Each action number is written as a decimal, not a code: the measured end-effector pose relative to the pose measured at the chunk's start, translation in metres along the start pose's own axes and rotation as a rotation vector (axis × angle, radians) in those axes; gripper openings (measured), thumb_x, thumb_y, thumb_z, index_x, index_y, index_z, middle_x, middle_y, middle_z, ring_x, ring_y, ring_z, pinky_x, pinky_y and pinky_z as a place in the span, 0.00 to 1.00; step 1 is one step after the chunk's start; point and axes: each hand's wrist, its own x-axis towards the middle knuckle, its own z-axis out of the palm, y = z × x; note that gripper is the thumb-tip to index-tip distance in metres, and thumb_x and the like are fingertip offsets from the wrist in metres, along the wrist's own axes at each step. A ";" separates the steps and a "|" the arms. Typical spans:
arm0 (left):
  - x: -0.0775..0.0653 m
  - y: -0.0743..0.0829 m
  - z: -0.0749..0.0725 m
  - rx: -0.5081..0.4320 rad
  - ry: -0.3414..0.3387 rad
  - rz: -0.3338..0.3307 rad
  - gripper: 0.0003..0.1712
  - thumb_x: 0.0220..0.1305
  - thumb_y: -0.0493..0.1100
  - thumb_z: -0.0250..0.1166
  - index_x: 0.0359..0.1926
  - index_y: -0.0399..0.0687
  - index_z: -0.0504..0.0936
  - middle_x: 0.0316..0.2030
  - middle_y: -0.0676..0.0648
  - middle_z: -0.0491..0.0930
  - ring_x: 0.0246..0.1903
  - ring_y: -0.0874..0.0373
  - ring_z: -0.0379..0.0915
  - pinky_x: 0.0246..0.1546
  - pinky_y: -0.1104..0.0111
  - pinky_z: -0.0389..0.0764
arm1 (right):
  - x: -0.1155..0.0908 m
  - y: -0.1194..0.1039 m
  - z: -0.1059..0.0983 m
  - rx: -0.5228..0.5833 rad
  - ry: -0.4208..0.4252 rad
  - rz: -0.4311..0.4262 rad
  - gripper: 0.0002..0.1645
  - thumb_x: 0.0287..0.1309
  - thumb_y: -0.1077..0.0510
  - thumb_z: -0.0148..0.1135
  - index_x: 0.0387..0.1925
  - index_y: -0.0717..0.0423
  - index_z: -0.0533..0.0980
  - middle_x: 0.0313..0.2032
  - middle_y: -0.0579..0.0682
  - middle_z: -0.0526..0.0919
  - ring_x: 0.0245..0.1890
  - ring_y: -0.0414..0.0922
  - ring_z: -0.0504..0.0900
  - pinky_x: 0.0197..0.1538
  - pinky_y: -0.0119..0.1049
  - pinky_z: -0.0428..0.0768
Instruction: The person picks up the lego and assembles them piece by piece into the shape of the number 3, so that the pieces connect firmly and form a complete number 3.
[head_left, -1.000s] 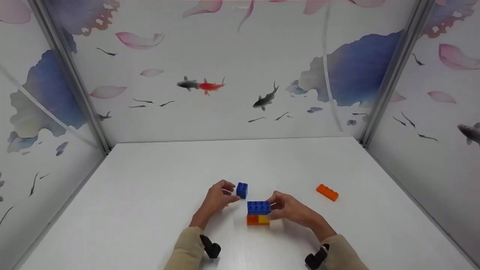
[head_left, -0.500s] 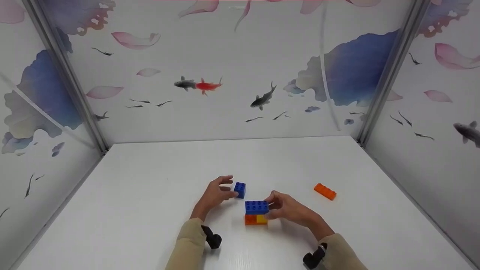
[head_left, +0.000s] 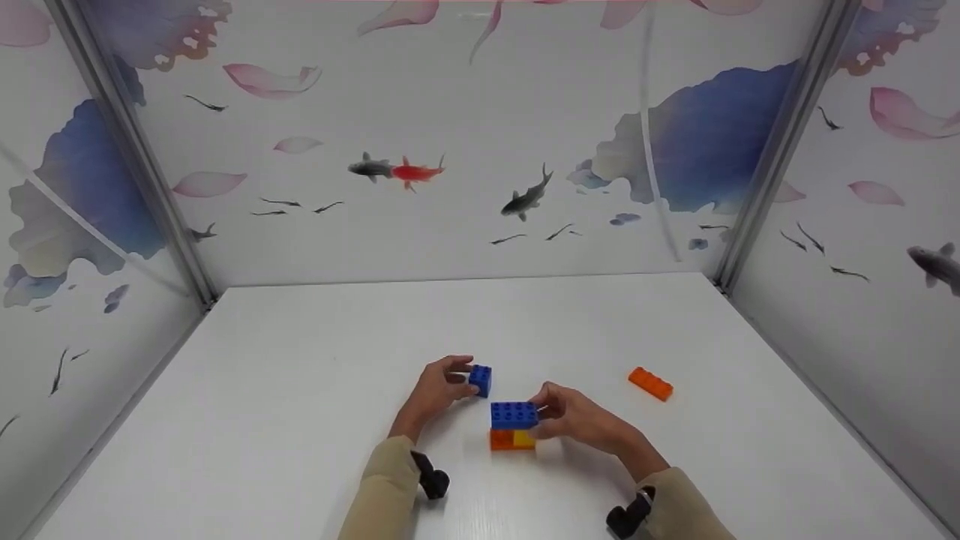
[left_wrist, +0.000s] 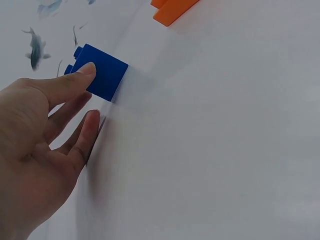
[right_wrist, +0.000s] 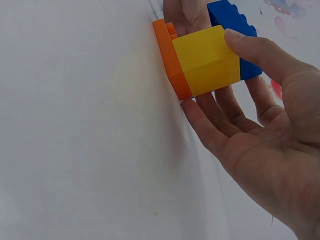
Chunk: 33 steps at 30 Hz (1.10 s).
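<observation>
Brick (head_left: 481,381), small, blue and studded on top, is sitting between the tips of the left hand (head_left: 435,390), which is pinching it: the thumb is pressing one face, a finger is reaching behind, and the lower fingers are spreading loose. Whether its base is touching the table (head_left: 337,337), I cannot tell. Farther from the table's far edge, the right hand (head_left: 576,416) is gripping the right end of a stack (right_wrist: 207,62), thumb tip resting where yellow is meeting blue, fingers passing behind. Its yellow brick (head_left: 524,439) is standing on the right half of an orange plate (right_wrist: 171,65); a long blue brick (head_left: 514,415) is lying on top, overhanging leftward. Any lettering on the studs is too small to read. Toward the table's right edge, an orange piece (head_left: 650,383) is lying well apart.
</observation>
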 end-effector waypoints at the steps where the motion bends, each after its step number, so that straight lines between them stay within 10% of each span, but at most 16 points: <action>1: 0.000 0.000 0.001 0.004 0.007 0.001 0.30 0.64 0.37 0.69 0.67 0.46 0.74 0.60 0.43 0.79 0.60 0.47 0.75 0.65 0.54 0.76 | 0.000 0.000 0.000 0.000 0.000 0.000 0.19 0.60 0.55 0.69 0.48 0.55 0.72 0.53 0.53 0.78 0.52 0.48 0.78 0.57 0.36 0.80; 16: -0.013 0.006 0.000 -0.022 -0.012 -0.011 0.26 0.63 0.46 0.71 0.61 0.50 0.78 0.57 0.44 0.80 0.55 0.50 0.76 0.61 0.57 0.80 | 0.001 0.001 0.002 0.036 -0.022 -0.010 0.19 0.61 0.56 0.68 0.50 0.56 0.71 0.53 0.53 0.78 0.52 0.48 0.78 0.57 0.36 0.80; 33: -0.033 0.048 0.006 -0.103 -0.048 0.162 0.26 0.62 0.49 0.71 0.59 0.47 0.77 0.55 0.43 0.81 0.57 0.48 0.78 0.60 0.56 0.81 | 0.000 0.004 -0.002 0.018 -0.021 -0.034 0.19 0.61 0.54 0.69 0.49 0.54 0.71 0.55 0.52 0.78 0.54 0.48 0.78 0.59 0.36 0.79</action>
